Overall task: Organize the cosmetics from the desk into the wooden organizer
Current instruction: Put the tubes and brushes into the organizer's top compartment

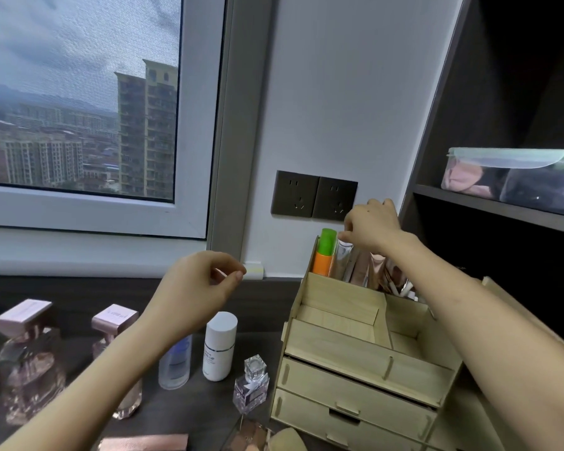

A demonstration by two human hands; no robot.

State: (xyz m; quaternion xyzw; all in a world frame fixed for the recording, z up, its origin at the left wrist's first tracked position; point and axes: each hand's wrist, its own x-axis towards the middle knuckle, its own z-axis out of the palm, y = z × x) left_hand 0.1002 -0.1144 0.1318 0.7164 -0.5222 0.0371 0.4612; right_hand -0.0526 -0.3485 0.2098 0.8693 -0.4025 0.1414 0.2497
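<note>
The pale wooden organizer (365, 346) stands on the dark desk at the right, with two drawers and open top trays. In its back compartment stand an orange and green tube (325, 252), a silver tube (345, 258) and pink packets (376, 270). My right hand (372, 227) reaches over that compartment, fingertips pinched at the silver tube's top. My left hand (197, 291) hovers above the desk, fingers curled loosely, holding nothing. Below it stand a white bottle (219, 346), a clear blue bottle (175, 362), a small perfume bottle (251, 384) and two pink perfume bottles (30, 356) (111, 323).
A pink flat case (144, 442) and an eyeshadow palette (248, 434) lie at the desk's front edge. Two dark wall sockets (313, 195) sit behind the organizer. A shelf unit with a lidded plastic box (515, 172) rises at the right. A window fills the left.
</note>
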